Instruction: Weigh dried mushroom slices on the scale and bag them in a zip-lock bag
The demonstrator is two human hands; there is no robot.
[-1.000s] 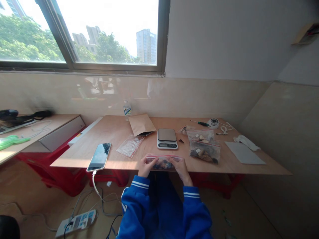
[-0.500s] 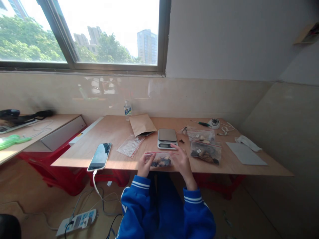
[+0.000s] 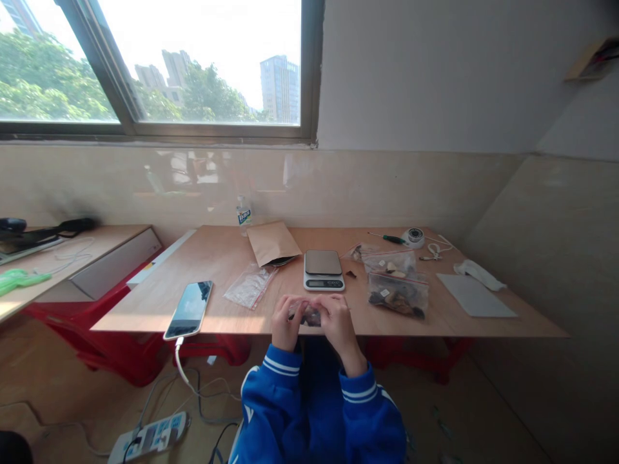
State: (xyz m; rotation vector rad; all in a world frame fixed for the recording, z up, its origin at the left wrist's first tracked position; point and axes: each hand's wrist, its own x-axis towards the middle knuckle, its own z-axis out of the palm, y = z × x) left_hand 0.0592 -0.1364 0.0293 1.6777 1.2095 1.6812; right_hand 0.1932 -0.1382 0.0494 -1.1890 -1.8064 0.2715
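At the tabletop's (image 3: 217,258) near edge, one phone (image 3: 189,309) lies at nine o'clock of a person's left hand (image 3: 285,321) and right hand (image 3: 335,319), whose fingers pinch one small clear bag (image 3: 308,314) of dark pieces between them. One scale (image 3: 324,270) sits at twelve o'clock, two filled bags (image 3: 397,294) at two. A loose pinch could likely spill the contents off the edge.
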